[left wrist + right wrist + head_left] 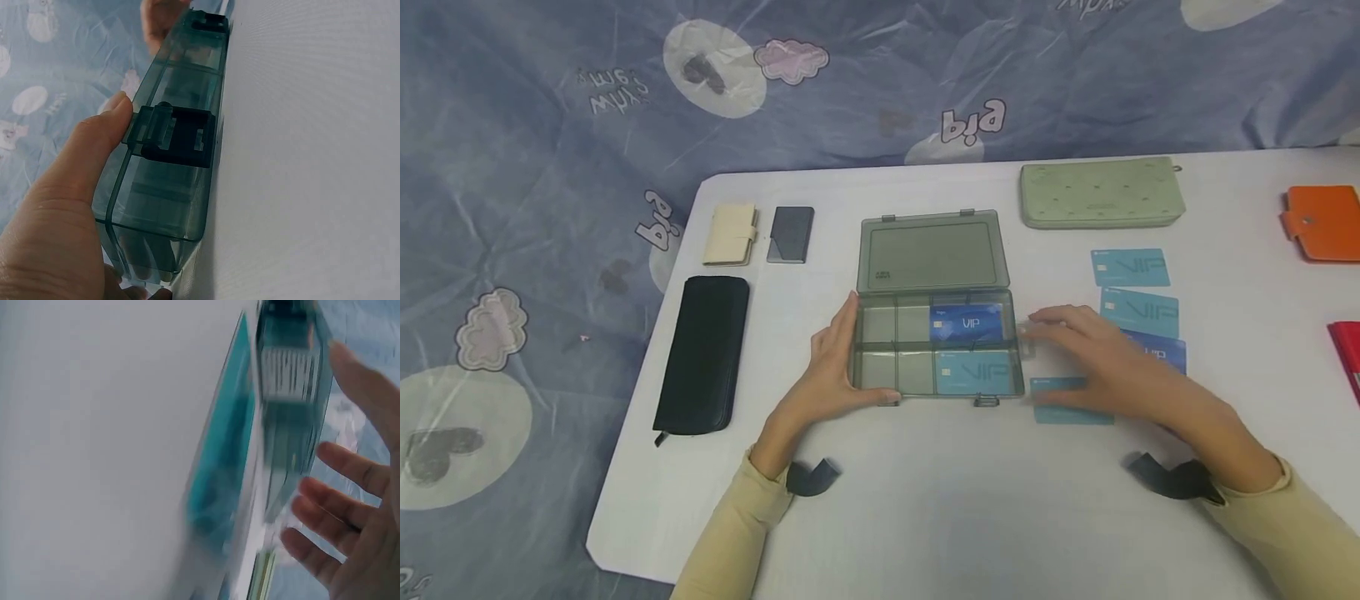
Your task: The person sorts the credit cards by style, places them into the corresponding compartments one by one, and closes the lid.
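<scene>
A translucent grey-green divided box (pixel 913 371) lies on the white table, its lid (pixel 932 250) folded back. In its right-hand compartments are a dark blue VIP card (pixel 966 322) and a light blue VIP card (pixel 973 372). My left hand (pixel 831 367) holds the box's left end, thumb along the front edge by a latch (pixel 178 136) and fingers along the side. Just off the box's right end, my right hand (pixel 1093 358) has its fingers spread and loosely bent, holding nothing visible. Beneath and beside it lie a light blue card (pixel 1071 415) and a partly covered dark blue card (pixel 1168 350).
Two more light blue cards (pixel 1131 267) lie right of the box. Behind them is a green zip case (pixel 1101 193); an orange wallet (pixel 1326 223) and a red item (pixel 1348 354) sit at far right. To the left are a black case (pixel 703 354), a cream wallet (pixel 730 235) and a dark cardholder (pixel 791 235).
</scene>
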{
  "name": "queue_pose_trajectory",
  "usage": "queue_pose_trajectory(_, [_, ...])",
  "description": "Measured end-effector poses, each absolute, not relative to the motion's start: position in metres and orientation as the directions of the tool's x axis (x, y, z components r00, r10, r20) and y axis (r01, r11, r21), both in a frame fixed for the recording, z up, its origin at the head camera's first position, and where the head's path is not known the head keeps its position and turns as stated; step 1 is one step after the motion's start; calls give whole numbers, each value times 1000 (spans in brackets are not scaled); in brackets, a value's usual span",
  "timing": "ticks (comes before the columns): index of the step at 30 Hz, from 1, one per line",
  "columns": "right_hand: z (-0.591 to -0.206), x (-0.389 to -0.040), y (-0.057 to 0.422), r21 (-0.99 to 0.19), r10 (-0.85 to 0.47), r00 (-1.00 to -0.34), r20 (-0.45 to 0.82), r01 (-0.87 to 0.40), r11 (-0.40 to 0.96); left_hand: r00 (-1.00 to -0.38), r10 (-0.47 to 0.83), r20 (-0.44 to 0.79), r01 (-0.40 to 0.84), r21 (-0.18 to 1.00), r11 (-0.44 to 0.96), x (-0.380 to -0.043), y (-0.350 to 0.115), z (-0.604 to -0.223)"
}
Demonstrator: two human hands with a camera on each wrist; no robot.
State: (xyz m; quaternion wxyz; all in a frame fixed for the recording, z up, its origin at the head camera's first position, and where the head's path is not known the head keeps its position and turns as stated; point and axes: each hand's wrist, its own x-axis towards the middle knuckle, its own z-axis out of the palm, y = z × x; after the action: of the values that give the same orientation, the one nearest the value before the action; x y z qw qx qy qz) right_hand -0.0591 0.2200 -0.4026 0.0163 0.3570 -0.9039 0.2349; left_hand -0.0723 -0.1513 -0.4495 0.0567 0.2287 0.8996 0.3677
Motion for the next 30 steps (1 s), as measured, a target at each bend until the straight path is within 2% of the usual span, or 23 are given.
queue_pose_trajectory(6, [-408, -49, 247, -340, -662, -740, 117, -656, 674, -887, 456, 70, 377, 678, 631, -74, -153, -447])
queue_pose_trajectory(11, [-412, -49, 251, -296, -680, -724, 119, -679, 671, -890, 449, 80, 378, 681, 628, -74, -155, -447])
queue_pose_trajectory(30, [-411, -61, 250, -335, -585, -810, 34, -561, 757, -887, 455, 76, 375, 693, 616, -73, -151, -451])
